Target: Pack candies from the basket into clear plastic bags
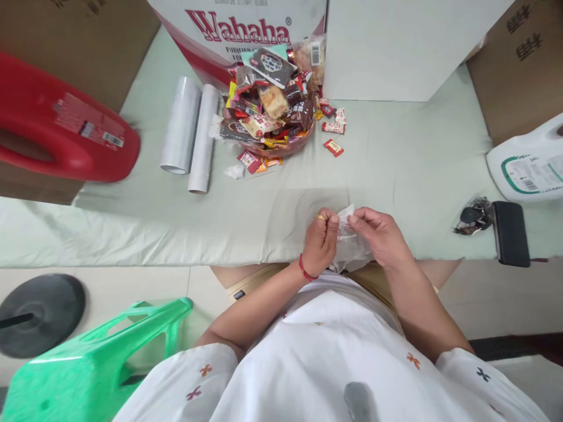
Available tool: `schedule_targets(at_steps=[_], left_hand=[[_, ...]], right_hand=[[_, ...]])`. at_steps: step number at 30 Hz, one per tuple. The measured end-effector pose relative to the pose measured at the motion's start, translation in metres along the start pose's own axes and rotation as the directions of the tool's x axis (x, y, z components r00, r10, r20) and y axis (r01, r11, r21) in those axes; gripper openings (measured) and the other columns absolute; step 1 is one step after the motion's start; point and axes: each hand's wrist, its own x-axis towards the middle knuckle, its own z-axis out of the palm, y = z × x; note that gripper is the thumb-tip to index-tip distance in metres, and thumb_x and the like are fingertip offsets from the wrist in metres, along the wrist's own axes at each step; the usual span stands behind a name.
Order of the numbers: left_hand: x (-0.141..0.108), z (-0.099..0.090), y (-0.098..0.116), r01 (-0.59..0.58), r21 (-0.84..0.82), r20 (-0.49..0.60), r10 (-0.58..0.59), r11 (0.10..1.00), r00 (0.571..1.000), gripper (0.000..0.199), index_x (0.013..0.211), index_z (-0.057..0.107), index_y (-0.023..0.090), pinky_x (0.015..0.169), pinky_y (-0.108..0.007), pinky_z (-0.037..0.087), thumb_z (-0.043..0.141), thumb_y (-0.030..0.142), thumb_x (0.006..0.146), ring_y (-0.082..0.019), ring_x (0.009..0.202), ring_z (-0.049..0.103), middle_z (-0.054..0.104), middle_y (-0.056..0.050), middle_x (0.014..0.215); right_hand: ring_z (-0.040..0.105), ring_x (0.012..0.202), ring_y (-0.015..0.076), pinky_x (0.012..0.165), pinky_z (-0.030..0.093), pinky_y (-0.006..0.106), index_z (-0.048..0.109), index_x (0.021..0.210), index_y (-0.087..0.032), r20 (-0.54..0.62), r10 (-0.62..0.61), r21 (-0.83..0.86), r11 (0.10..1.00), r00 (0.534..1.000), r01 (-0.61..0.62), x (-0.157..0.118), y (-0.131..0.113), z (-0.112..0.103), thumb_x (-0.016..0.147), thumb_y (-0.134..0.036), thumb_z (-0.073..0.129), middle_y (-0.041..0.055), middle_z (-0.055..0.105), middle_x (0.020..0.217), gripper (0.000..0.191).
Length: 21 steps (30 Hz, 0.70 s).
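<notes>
A thin clear plastic bag [350,249] hangs between my hands at the table's front edge, its gathered top pointing up. My left hand [322,237], with a ring and a red string bracelet, is closed on the left side of the bag's top. My right hand [382,231] pinches the top from the right with thumb and forefinger. Behind them, a bowl [292,146] is heaped with wrapped snacks and sweets [273,101]. A small red wrapped sweet [333,147] lies on the cloth to the right of the bowl.
Two rolls [181,126] [204,139] lie left of the bowl, near a red jug [70,126]. A Wahaha carton [237,26] stands behind. At right are keys [474,215], a black phone [511,233] and a white bottle [530,161]. A green stool [83,369] stands below left.
</notes>
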Motion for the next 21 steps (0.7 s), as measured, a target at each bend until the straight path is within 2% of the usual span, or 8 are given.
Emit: schedule_targets(at_steps=[4,7,10,12,15,18,21], left_hand=[[-0.001,0.0,0.0,0.024,0.021,-0.061,-0.023,0.999,0.998,0.039,0.086,0.047,0.023,0.067,-0.031,0.039,0.038,0.054,0.108,-0.015,0.066,0.048,0.05,0.002,0.07],[-0.001,0.0,-0.001,0.09,-0.015,-0.106,-0.091,0.996,0.99,0.04,0.084,0.045,0.023,0.064,-0.031,0.04,0.038,0.056,0.107,-0.014,0.062,0.048,0.051,0.003,0.067],[-0.001,0.0,-0.003,0.135,-0.055,-0.106,-0.14,0.989,0.984,0.04,0.084,0.044,0.024,0.062,-0.03,0.039,0.039,0.056,0.107,-0.013,0.057,0.048,0.05,0.005,0.063],[-0.002,0.0,-0.003,0.115,-0.038,-0.097,-0.119,0.993,0.988,0.04,0.084,0.044,0.023,0.064,-0.03,0.04,0.038,0.055,0.107,-0.013,0.06,0.049,0.052,0.004,0.065],[-0.004,0.0,-0.003,0.072,0.018,-0.11,-0.07,0.997,0.992,0.04,0.086,0.047,0.023,0.069,-0.031,0.04,0.037,0.054,0.108,-0.014,0.067,0.05,0.056,0.002,0.072],[-0.004,0.0,-0.003,0.074,0.044,-0.13,-0.067,0.996,0.989,0.041,0.085,0.048,0.022,0.07,-0.031,0.04,0.039,0.057,0.106,-0.015,0.07,0.048,0.053,0.001,0.075],[-0.004,0.002,-0.004,0.147,-0.024,-0.129,-0.149,0.989,0.98,0.045,0.085,0.047,0.023,0.066,-0.031,0.041,0.041,0.064,0.103,-0.015,0.066,0.048,0.052,0.002,0.07]], right_hand=[[0.055,0.07,0.014,0.07,0.046,0.027,0.072,0.079,-0.022,-0.2,-0.084,0.0,0.996,0.976,0.086,0.001,0.005,0.007,0.086,-0.046,0.077,-0.0016,0.066,0.075,0.026],[0.054,0.071,0.0142,0.069,0.046,0.027,0.071,0.082,-0.022,-0.304,-0.166,-0.112,0.984,0.938,0.138,-0.002,0.013,0.007,0.09,-0.046,0.073,-0.0016,0.065,0.076,0.026],[0.056,0.074,0.0151,0.072,0.048,0.028,0.069,0.086,-0.022,-0.366,-0.237,-0.219,0.962,0.9,0.164,-0.005,0.018,0.004,0.093,-0.05,0.068,-0.0012,0.064,0.079,0.029],[0.06,0.079,0.0166,0.075,0.051,0.029,0.066,0.089,-0.023,-0.373,-0.212,-0.198,0.969,0.903,0.146,-0.005,0.018,0.004,0.094,-0.056,0.065,0.0005,0.066,0.085,0.033],[0.065,0.087,0.0193,0.074,0.056,0.031,0.064,0.095,-0.024,-0.274,-0.064,-0.03,0.998,0.96,0.058,-0.003,0.013,0.008,0.093,-0.066,0.059,0.0044,0.069,0.096,0.042],[0.063,0.077,0.0183,0.068,0.055,0.031,0.064,0.091,-0.023,-0.164,0.007,0.009,1.0,0.986,-0.006,0.001,0.01,0.014,0.088,-0.066,0.067,0.0031,0.067,0.085,0.043],[0.054,0.059,0.0144,0.052,0.047,0.027,0.057,0.082,-0.024,-0.249,-0.031,-0.057,0.998,0.968,0.018,0.003,0.012,0.02,0.088,-0.062,0.068,-0.0013,0.059,0.072,0.04]])
